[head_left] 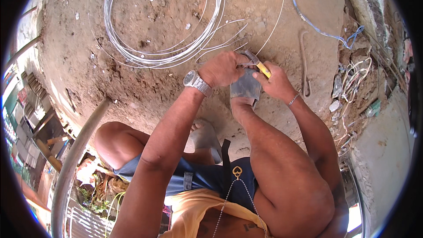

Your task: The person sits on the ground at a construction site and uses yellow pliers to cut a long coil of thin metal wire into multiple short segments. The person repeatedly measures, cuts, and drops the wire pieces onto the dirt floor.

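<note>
My left hand (224, 67), with a metal watch at its wrist, is closed on a thin metal wire (246, 64) above the front of a dark sandal (245, 84) on my foot. My right hand (277, 81) grips the yellow handle of a metal hand tool (263, 69). Its grey head lies close to the left fingertips and the wire; the exact kind of tool cannot be told. Fingers partly hide the contact. Beyond my left hand, a large coil of pale metal wire (158, 62) lies on the ground, with several loose ends near the hands.
A blue cord (317, 30) and a bent metal rod (304, 62) lie on the right. Tangled pale wires (355, 82) rest among rubble beside a concrete edge (383, 138). A thick metal pipe (77, 152) rises at the left, near stacked blocks (29, 138).
</note>
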`<act>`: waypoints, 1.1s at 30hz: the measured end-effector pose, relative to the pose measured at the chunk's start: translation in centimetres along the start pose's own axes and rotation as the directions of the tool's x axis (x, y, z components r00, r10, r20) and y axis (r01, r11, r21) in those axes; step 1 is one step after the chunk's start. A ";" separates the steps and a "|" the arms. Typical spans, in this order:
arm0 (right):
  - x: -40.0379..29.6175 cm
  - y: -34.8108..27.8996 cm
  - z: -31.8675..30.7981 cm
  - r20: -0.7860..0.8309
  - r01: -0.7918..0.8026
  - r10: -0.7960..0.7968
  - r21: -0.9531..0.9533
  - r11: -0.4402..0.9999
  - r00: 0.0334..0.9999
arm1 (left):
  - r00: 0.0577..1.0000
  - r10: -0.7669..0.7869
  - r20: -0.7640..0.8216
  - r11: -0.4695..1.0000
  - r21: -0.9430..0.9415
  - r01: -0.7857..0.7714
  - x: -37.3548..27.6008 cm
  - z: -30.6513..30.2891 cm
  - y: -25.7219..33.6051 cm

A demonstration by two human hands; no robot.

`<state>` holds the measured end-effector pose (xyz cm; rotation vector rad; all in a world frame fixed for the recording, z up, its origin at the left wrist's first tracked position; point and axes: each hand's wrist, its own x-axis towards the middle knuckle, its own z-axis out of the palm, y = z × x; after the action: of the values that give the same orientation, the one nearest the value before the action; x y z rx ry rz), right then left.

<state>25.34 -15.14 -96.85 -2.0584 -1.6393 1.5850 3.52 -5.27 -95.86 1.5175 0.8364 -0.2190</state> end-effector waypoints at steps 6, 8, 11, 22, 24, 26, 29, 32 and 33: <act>0.0 -0.5 1.7 -0.042 0.021 -0.028 -0.141 0.990 0.999 | 0.992 -0.103 -0.066 0.815 0.567 0.122 -0.5 -0.7 1.4; 0.0 -0.5 1.6 -0.019 0.038 -0.040 -0.063 0.997 0.999 | 0.991 -0.125 0.041 0.920 0.378 0.100 -0.4 -1.6 1.2; 0.0 0.3 0.8 -0.003 0.075 -0.075 0.076 0.994 0.997 | 0.952 -0.087 0.295 0.917 -0.350 0.192 -1.7 -3.1 -2.3; -1.0 -0.6 0.5 -0.013 0.073 -0.073 -0.009 0.997 0.997 | 0.836 0.119 -0.535 0.968 0.251 0.023 -0.2 -0.3 -0.3; -1.5 -1.1 0.9 -0.021 0.068 -0.068 0.012 0.998 0.997 | 0.863 0.148 -0.484 0.984 0.158 -0.081 1.5 -2.2 1.4; -2.0 -2.0 1.2 -0.050 0.090 -0.089 0.017 0.996 0.995 | 0.863 0.170 -0.476 0.985 0.084 -0.148 3.5 -2.5 2.0; -2.5 -2.3 2.2 -0.043 0.102 -0.101 0.034 0.994 0.994 | 0.872 0.072 -0.484 0.973 -0.159 -0.169 5.9 -1.1 3.1; -3.0 -3.2 2.5 -0.052 0.083 -0.086 -0.052 0.995 0.995 | 0.900 -0.154 -0.408 0.829 -0.549 -0.107 6.2 -0.1 4.5; -3.3 -3.7 2.3 -0.068 0.075 -0.081 -0.087 0.993 0.994 | 0.878 -0.175 -0.445 0.807 -0.575 -0.131 6.2 0.4 4.4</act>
<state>21.46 -17.22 -93.54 -2.0377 -1.7674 1.4251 10.80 -2.92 -96.17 0.9596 1.1852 0.4042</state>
